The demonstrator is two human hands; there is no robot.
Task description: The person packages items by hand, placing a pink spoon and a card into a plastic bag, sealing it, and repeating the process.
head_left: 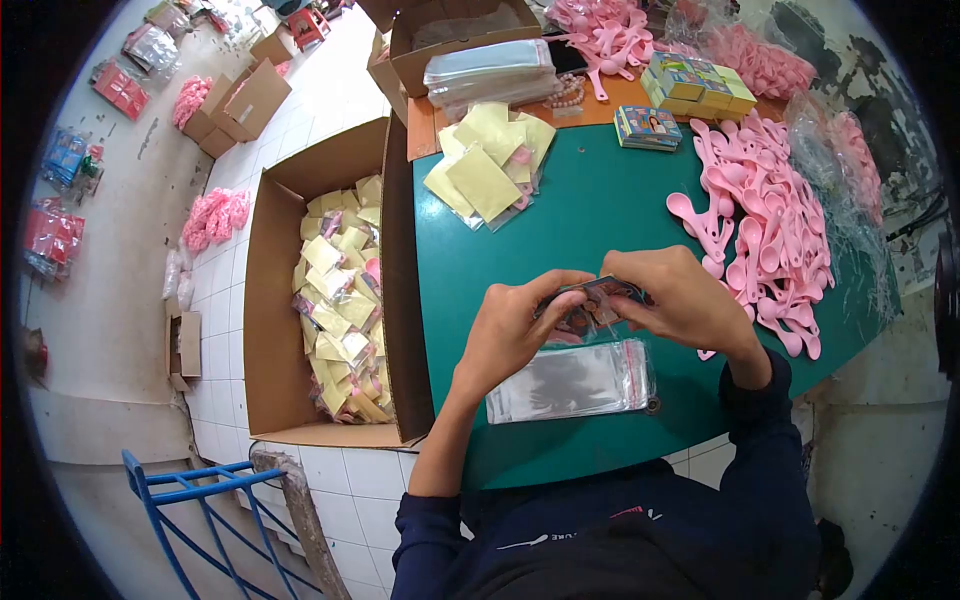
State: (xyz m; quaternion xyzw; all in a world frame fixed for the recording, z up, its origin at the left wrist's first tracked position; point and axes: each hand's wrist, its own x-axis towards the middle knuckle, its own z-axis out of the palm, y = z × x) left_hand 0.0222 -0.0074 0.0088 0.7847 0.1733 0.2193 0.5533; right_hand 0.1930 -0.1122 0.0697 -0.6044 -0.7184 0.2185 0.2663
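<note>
Above the green table, my left hand and my right hand come together on a small dark packet with shiny clear plastic. Fingers and thumbs of both hands pinch it from either side; its exact kind is partly hidden by them. Just below lies a stack of clear plastic bags with a reddish strip along the right end. To the right of my right hand spreads a big heap of pink plastic spoons. Several packed bags with pale yellow cards lie at the table's far left.
A tall open carton full of yellow-card packets stands left of the green table. Printed card stacks and more clear bags sit at the back. A blue metal rack stands at lower left.
</note>
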